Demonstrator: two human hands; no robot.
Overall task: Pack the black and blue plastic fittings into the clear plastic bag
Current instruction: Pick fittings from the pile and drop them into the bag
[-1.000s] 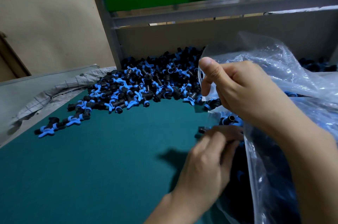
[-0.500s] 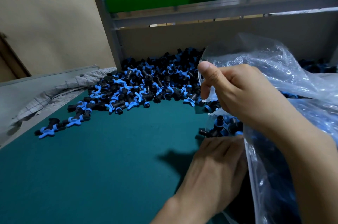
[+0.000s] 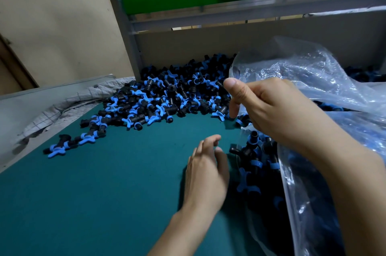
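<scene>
- clear plastic bag (image 3: 309, 80), 3 o'clock: thin glossy film, crinkled.
- black and blue plastic fittings (image 3: 167, 99), 12 o'clock: smooth, with a dull sheen.
- teal table mat (image 3: 94, 193): matt, finely grained.
- grey checked cloth (image 3: 69, 107), 9 o'clock: soft, rumpled weave.
- grey metal frame post (image 3: 125, 32), 11 o'clock: dull, smooth.

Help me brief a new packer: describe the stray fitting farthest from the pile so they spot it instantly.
On the teal mat, a big pile of fittings lies against the back board. A thin trail runs from it toward the mat's left edge; the stray fitting ends that trail, with only bare mat beyond it.
</scene>
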